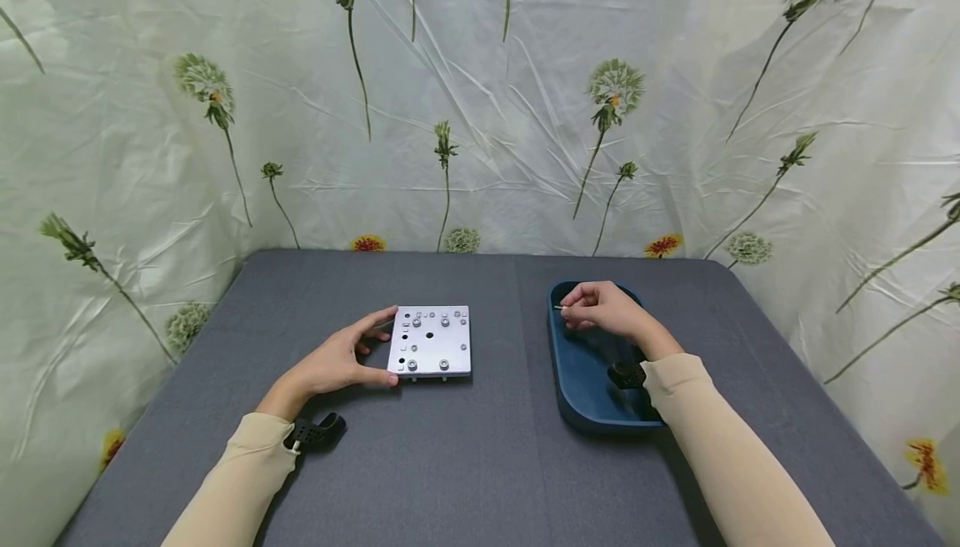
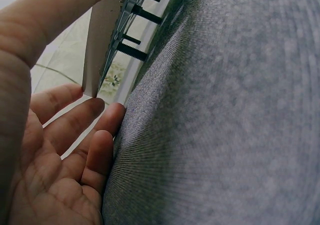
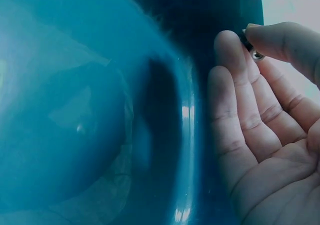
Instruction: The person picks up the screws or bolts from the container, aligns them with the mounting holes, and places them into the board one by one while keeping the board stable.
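A silver metal plate (image 1: pixel 431 343) with holes and several screw heads sits slightly above the cloth. My left hand (image 1: pixel 341 361) grips its left side, thumb at the near corner and forefinger at the far one. Threaded screw ends (image 2: pixel 132 51) stick out from the plate's underside in the left wrist view. Over the far end of a blue tray (image 1: pixel 564 401), my right hand (image 1: pixel 603 311) pinches a small metal screw (image 1: pixel 559 307) between thumb and fingertips. The right wrist view shows the screw (image 3: pixel 257 55) mostly covered by the thumb, its shiny end visible.
A grey cloth (image 1: pixel 495 464) covers the table, and a flowered curtain (image 1: pixel 510 113) hangs behind its far edge. The tray's right side is partly hidden under my right forearm. Black straps (image 1: pixel 318 432) are worn on both wrists.
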{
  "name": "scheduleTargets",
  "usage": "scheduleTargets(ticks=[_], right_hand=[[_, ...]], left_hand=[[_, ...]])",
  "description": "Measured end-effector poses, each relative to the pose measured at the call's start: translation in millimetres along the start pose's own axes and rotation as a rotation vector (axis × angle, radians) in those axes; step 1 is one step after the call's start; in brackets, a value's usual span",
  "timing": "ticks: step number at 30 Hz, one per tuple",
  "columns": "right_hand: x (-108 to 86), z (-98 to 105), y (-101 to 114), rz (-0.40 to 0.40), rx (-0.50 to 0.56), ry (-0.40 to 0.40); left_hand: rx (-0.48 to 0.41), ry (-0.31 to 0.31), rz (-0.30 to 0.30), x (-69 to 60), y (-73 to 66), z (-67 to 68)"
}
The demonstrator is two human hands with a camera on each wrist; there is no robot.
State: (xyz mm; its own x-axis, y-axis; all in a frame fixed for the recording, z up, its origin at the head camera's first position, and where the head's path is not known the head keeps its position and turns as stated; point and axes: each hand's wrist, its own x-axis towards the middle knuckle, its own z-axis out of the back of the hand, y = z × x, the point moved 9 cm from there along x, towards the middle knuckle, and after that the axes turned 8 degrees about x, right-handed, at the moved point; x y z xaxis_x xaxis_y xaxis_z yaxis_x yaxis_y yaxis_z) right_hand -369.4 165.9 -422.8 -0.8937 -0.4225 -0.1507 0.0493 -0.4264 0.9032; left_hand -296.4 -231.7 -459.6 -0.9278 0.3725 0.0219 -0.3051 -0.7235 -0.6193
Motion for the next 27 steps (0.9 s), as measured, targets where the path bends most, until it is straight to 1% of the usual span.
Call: scheduleTargets(ticks=[6,9,17,22,27], right_hand=[[1.3,-2,12,0.038,-0.004,-0.007],[0.9,-1,17,0.035,0.003,-0.018],[2.0,-1,30,0.047,0.023,-0.029],[3.0,-9,48,0.081,0.014,-0.008],[6.7,-23,65,0.103,0.007,0.023]], left_hand=[[-0.003,0.001,0.001,0.9,0.6,-1.3],[-0.018,0.004,0.017,1.4,1.5,-1.7],[-0.017,0.006,0.007,0.6,-0.3,-1.5],[-0.016,0.005,-0.001,0.2,-0.9,-0.8],[-0.015,0.003,-0.012,1.1,-0.9,-0.2]])
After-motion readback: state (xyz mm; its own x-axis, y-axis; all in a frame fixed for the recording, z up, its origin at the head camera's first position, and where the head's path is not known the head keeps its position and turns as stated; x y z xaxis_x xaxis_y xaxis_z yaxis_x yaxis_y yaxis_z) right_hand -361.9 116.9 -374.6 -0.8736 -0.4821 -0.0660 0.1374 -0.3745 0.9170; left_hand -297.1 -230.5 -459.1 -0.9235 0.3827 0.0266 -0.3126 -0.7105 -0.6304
